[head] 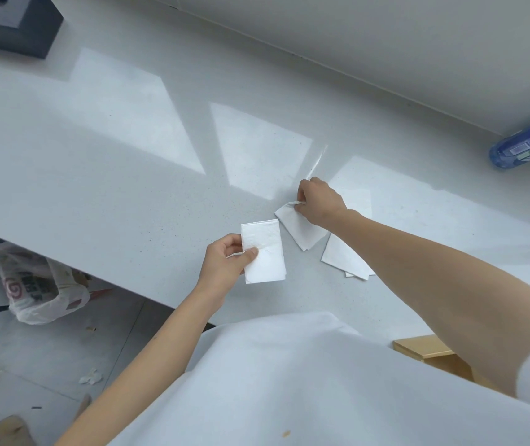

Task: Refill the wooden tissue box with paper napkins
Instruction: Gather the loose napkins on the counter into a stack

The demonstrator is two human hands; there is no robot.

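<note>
My left hand (228,262) pinches a small stack of folded white napkins (265,252) just above the white counter. My right hand (320,201) grips the upper edge of another folded napkin (302,231) lying on the counter to the right. More napkins (344,257) lie flat under and behind my right forearm. A dark box (9,24) with an opening in its top stands at the far left corner. A light wooden piece (431,352) shows below the counter edge at the right; I cannot tell if it is the tissue box.
A blue-labelled plastic bottle (527,144) lies at the right by the wall. The white counter (128,140) runs diagonally, its front edge at the left. A plastic bag of rubbish (38,284) and scraps sit on the tiled floor below.
</note>
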